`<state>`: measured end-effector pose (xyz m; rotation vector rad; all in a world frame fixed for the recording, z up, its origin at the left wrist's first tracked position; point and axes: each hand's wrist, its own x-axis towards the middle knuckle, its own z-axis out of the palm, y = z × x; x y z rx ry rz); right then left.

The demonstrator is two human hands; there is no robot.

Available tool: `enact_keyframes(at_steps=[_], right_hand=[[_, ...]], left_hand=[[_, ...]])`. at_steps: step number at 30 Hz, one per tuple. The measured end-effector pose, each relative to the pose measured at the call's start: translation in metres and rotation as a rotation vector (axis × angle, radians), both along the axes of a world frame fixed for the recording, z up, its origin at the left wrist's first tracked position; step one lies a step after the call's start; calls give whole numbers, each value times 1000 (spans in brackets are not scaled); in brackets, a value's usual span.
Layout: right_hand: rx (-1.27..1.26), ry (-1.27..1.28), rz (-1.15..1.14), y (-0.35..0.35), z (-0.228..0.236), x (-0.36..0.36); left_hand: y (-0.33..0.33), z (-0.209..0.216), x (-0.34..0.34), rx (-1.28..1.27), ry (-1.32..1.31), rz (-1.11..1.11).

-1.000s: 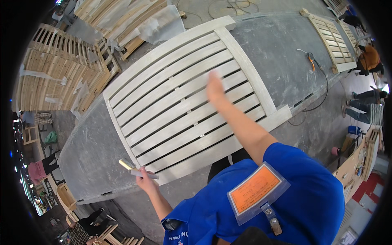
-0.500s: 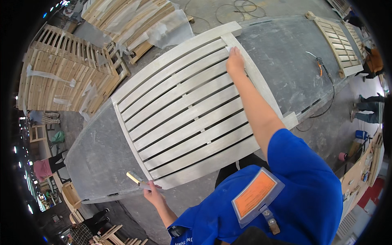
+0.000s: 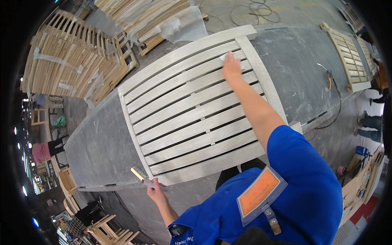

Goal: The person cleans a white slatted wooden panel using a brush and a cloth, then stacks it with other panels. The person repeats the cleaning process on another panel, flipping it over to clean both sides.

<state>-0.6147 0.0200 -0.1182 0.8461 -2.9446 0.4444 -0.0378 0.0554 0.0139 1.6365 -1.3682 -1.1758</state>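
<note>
A slatted wooden panel (image 3: 179, 104) with a whitish finish lies flat on the grey table, its slats running crosswise between two side rails. My right hand (image 3: 232, 68) presses flat on the upper slats near the right rail. Under its fingers is a thin white sheet (image 3: 223, 57), like sandpaper or cloth; I cannot tell which. At the panel's lower left corner, my left hand (image 3: 157, 191) is closed around the handle of a wire brush (image 3: 139, 173). The brush's bristled end points up and to the left, over the table's edge.
The grey table (image 3: 102, 143) extends left and right of the panel. An air blow gun (image 3: 329, 75) with a black hose lies to the right, before another slatted panel (image 3: 347, 57). Stacked wooden frames (image 3: 69, 57) stand at far left. Other people are around the edges.
My right hand has moved left and slightly down from the right rail onto the slats, with the white sheet. My left hand still holds the brush at the corner. The view has shifted slightly.
</note>
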Motion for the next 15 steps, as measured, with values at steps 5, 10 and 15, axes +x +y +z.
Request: enact_keyframes(at_steps=[5, 10, 15], right_hand=[[-80, 169, -170, -12, -28, 7], [83, 127, 526, -7, -19, 22], [-66, -3, 276, 27, 2, -5]], left_hand=[[8, -20, 21, -5, -74, 102], [-7, -61, 64, -205, -400, 174], [1, -71, 106, -17, -338, 397]])
